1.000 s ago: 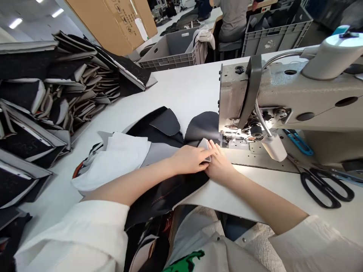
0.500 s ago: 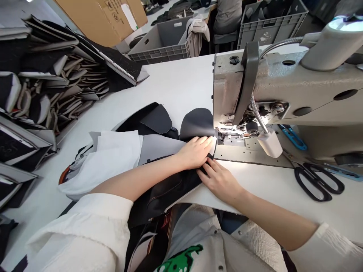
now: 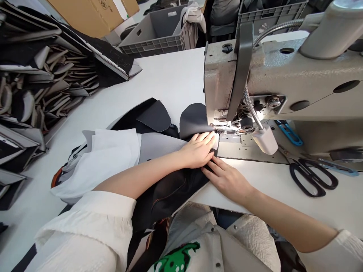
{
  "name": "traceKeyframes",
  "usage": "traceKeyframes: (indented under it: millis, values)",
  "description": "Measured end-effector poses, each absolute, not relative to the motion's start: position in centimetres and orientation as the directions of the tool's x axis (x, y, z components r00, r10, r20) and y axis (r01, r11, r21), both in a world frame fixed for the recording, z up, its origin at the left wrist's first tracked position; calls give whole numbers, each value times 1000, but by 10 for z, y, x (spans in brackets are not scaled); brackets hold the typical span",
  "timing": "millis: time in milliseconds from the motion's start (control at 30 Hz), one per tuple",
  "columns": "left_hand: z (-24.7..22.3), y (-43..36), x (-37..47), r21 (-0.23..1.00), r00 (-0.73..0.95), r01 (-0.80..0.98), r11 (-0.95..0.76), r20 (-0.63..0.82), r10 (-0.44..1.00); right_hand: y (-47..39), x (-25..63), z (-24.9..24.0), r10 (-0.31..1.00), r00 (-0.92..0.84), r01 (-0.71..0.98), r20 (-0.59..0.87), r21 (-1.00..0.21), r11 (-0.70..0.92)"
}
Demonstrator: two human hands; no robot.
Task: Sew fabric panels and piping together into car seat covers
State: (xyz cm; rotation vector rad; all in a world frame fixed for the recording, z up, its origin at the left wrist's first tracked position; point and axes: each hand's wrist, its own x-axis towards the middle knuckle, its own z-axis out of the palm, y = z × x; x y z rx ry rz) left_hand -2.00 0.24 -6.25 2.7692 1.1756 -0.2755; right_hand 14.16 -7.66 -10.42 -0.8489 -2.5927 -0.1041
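Under the head of a beige sewing machine [image 3: 221,75] lies the edge of a black and grey fabric piece [image 3: 167,189] with orange stitching. My left hand [image 3: 198,149] rests flat on it, palm down, fingers pointing at the presser foot area [image 3: 219,131]. A small white patch [image 3: 216,140] shows by those fingertips. Just below, my right hand [image 3: 227,177] lays its outstretched fingers on the black edge, its fingertips close to the left hand. The thumbs are mostly hidden. White cloth [image 3: 113,155] and dark rounded flaps [image 3: 193,119] belong to or lie on the piece.
Black-handled scissors [image 3: 312,175] and a blue tool [image 3: 289,132] lie right of the lamp [image 3: 264,139]. Stacked dark padded pieces [image 3: 56,71] fill the left. Behind stand grey crates [image 3: 155,43], a cardboard box [image 3: 90,15] and a seated person [image 3: 224,13].
Both hands and the fabric edge have shifted slightly right relative to the machine, further in beside the presser foot. The camera view has also moved a little.
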Motion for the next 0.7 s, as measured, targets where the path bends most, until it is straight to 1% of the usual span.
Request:
traceKeyframes:
  millis: [233,500,600,700]
  values:
    - [-60,2,-16,27,669,730,-683,-233,706,-72,145,-101,525,-779,545,345,-44,837]
    - [-65,4,-10,-23,668,732,-681,-173,724,-68,147,-103,532,-762,555,368,-51,830]
    - [-65,6,-10,-8,673,732,-682,-155,724,-69,147,-104,519,-757,555,398,-29,831]
    - [-63,9,-12,50,679,730,-682,-161,716,-74,147,-102,474,-771,516,426,-20,856]
